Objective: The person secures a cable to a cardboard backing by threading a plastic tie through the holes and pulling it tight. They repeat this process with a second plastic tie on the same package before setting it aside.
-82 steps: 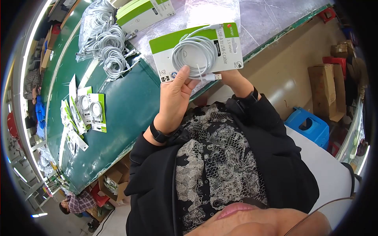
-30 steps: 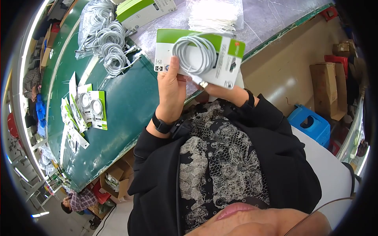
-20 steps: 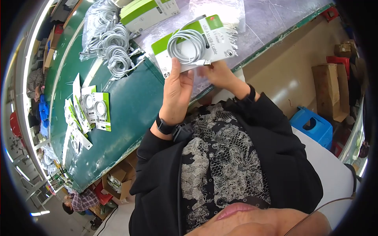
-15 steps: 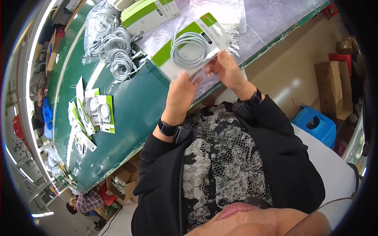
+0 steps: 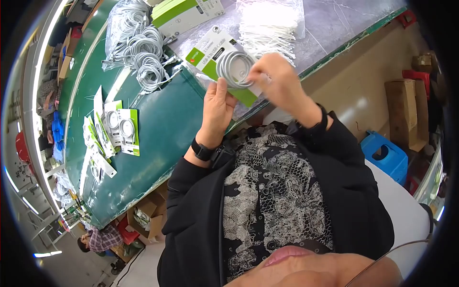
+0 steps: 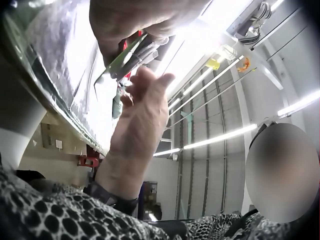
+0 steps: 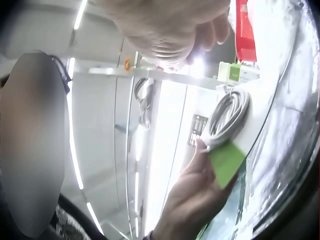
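In the head view, my left hand holds a green-and-white cable card at its lower edge, thumb on the front. The card's printed "USB-A to USB-C cable" end points to the upper left. On its front lies a coiled white cable, also seen in the right wrist view as a coil above the card's green end. My right hand is at the coil's right side, blurred, fingers bent. In the right wrist view its fingers hang loosely apart from the card, with nothing visible in them.
Several carded cables lie on the green table at left. Behind are bagged loose coils, a stack of cards and a bag of thin white strips. A blue stool and cardboard box stand at right.
The card has been turned about half round: its printed end, earlier at the right, is now at upper left. My right hand has moved up from the card's edge to beside the coil.
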Available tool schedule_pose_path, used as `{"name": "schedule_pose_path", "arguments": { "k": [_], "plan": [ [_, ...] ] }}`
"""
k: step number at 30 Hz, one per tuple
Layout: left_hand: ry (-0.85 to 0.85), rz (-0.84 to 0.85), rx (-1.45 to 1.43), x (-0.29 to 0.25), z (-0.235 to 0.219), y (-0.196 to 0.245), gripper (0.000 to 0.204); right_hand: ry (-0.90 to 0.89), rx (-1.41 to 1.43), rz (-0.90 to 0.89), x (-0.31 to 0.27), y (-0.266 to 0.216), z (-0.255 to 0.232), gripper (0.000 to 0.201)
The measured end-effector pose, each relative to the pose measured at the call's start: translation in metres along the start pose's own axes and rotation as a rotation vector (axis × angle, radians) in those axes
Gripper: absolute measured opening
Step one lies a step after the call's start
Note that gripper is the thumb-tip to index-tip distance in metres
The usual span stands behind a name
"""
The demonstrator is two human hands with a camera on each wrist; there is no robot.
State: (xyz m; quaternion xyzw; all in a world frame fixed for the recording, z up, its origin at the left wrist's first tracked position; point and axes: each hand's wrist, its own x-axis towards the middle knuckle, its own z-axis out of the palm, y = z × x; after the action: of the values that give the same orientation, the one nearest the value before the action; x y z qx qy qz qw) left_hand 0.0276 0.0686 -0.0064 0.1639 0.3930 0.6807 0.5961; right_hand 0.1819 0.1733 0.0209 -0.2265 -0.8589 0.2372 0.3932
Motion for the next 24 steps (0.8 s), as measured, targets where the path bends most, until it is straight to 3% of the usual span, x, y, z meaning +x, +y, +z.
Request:
{"name": "schedule_pose_path", "arguments": {
  "k": [2,5,8,13,17,21,24],
  "plan": [
    [-0.014,0.009,-0.019,0.000,0.000,-0.005,0.032,-0.014,-0.079,0.030,-0.003,-0.015,0.008,0.026],
    [-0.245,-0.154,-0.140,0.000,-0.002,-0.007,0.031,-0.038,-0.224,0.073,-0.003,-0.022,0.015,0.027],
    [-0.153,-0.085,-0.072,-0.002,-0.015,-0.011,0.029,-0.151,-0.102,0.081,-0.009,-0.018,0.017,0.025],
    [-0.017,-0.014,-0.005,-0.003,-0.002,-0.012,0.023,-0.126,-0.038,0.028,-0.014,-0.015,0.014,0.025],
    [0.005,-0.011,0.117,-0.003,-0.003,-0.015,0.021,-0.190,0.041,0.010,-0.014,-0.009,0.009,0.026],
    [-0.012,0.008,0.007,-0.003,-0.001,-0.017,0.021,-0.159,0.018,0.031,-0.013,-0.017,0.008,0.024],
    [-0.018,-0.070,-0.079,-0.006,0.004,-0.014,0.020,-0.173,-0.094,0.218,-0.019,-0.012,0.019,0.019]
  ]
}}
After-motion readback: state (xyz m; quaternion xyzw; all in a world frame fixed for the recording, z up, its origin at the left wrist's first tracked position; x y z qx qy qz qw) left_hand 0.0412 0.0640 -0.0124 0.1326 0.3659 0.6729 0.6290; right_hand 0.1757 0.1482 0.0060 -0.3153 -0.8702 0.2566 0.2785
